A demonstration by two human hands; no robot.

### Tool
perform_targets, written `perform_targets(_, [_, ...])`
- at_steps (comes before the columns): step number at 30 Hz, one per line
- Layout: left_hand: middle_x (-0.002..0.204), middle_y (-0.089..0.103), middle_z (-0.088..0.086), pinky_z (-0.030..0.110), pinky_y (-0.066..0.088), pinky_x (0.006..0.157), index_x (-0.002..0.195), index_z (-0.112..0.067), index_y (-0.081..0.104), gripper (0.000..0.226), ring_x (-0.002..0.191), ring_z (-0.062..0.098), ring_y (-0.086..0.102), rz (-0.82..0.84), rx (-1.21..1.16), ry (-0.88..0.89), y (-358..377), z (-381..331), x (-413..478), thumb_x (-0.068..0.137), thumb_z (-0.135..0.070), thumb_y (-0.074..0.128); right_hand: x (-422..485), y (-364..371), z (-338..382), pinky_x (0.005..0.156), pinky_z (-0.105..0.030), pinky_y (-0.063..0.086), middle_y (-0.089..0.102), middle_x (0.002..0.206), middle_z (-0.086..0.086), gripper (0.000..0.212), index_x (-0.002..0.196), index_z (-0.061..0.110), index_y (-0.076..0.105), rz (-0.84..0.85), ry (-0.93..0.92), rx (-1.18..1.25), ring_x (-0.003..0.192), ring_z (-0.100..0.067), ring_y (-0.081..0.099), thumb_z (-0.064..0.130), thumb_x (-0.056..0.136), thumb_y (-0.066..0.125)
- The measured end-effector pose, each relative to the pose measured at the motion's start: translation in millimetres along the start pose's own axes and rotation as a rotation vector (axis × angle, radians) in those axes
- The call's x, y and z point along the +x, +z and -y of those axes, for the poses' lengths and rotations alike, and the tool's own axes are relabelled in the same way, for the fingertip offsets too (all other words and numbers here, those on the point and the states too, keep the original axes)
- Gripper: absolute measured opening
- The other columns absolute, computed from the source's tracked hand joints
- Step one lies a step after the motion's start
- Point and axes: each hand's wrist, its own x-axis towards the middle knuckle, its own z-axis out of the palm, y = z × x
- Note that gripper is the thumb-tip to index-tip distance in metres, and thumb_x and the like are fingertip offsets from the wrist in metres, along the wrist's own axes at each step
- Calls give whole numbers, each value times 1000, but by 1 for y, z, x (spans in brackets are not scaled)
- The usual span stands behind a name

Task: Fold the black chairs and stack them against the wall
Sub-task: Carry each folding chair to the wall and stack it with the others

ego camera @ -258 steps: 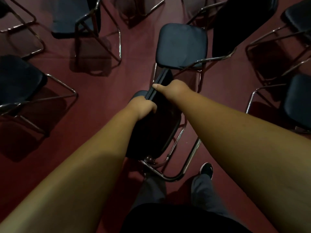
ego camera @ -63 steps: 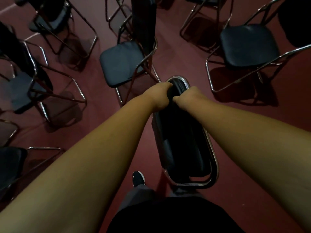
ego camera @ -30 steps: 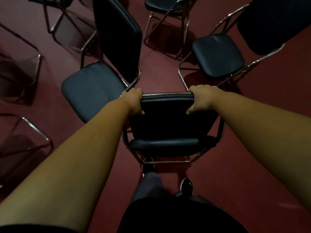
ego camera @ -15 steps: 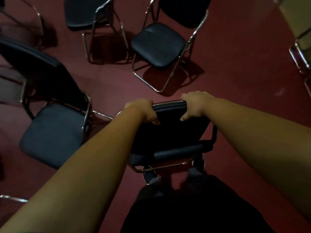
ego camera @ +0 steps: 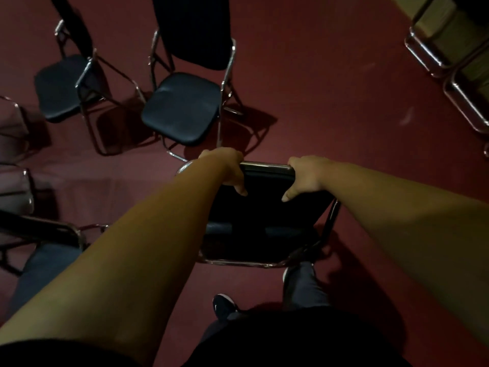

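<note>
Black padding and chrome tube: the folded chair (ego camera: 264, 223) is dead centre of the frame, standing upright, with its bottom rail just ahead of the person's shoe (ego camera: 222, 305). The left hand (ego camera: 227, 168) and right hand (ego camera: 304, 176) are each curled over the top rail (ego camera: 267, 165), one near each corner, thumbs pointing down the near face. The seat looks flipped up flat against the back. Open red floor (ego camera: 330, 88) runs off toward the upper right, up to some chrome frames (ego camera: 428, 56) at that edge. It's tighter on the left: one unfolded chair (ego camera: 182, 107) just beyond the left hand, another (ego camera: 58, 86) upper left, and a third (ego camera: 39, 229) at the left edge.
</note>
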Motion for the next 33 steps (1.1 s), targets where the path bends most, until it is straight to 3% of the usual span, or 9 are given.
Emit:
perform_targets(5, [115,63,-6,44,42,92,113,-32,60,70,114,27,60,28,119,71,-62,-104,65,58,-61,93,5,-41,-112,77,-34,48,58,111,2,79,117,25,51,19,46,150,100,-22,58,67,64,91])
perform_targets(9, [121,64,-3,47,43,99,120,-30,60,75,120,28,59,-12,212,151,-107,-180,97,60,-62,93,0,-73,-186,77,-35,49,59,112,0,76,113,25,49,-22,85,189,99,-22,58,68,65,90])
perform_targets(15, [120,65,-3,42,38,86,129,-32,58,81,118,28,61,-123,313,300,-168,-286,134,62,-64,91,-30,-127,-283,82,-37,53,61,112,-1,79,114,26,53,-141,199,205,99,-25,59,70,61,90])
perform_targets(19, [110,64,-5,40,40,86,130,-33,57,81,114,27,62,-180,321,388,-195,-336,157,63,-64,90,-44,-151,-326,83,-38,54,61,111,0,82,121,24,57,-213,305,237,100,-26,60,66,60,92])
perform_targets(24, [117,69,-2,41,35,87,126,-33,59,78,114,28,63,-248,386,514,-220,-389,201,62,-66,90,-43,-162,-370,77,-36,51,63,112,1,79,117,27,57,-262,463,327,99,-24,59,66,58,93])
perform_targets(29, [118,69,0,41,33,90,122,-31,60,74,115,29,63,-229,462,621,-255,-420,251,63,-63,91,-25,-172,-384,73,-36,48,63,116,3,87,127,28,56,-296,598,334,104,-24,60,78,61,83])
perform_targets(33, [123,69,1,42,36,95,129,-31,60,79,119,30,62,-187,463,634,-288,-415,298,63,-62,91,9,-210,-380,76,-36,48,64,114,3,84,124,29,55,-274,649,340,99,-22,58,80,62,81])
